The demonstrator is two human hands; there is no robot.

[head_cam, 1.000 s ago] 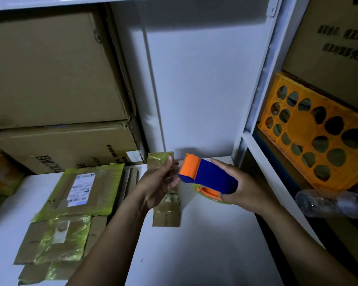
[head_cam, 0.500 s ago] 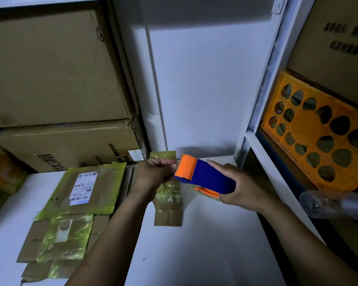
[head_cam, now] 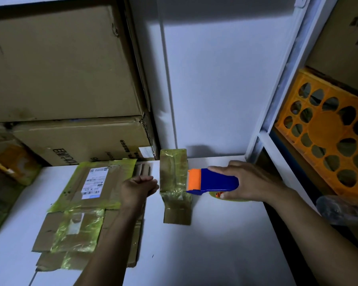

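Gripping tape dispenser (head_cam: 215, 181), right hand (head_cam: 254, 182) sits beside flattened carton (head_cam: 173, 176).

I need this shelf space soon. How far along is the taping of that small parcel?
Done: the small parcel already wears yellowish tape over most of its top. In hand: the right hand holds the tape dispenser at the parcel's right edge. The left hand is curled at its left edge, and I cannot make out a tape end in it. Left: probably the bare cardboard at the near end, then cutting the tape.
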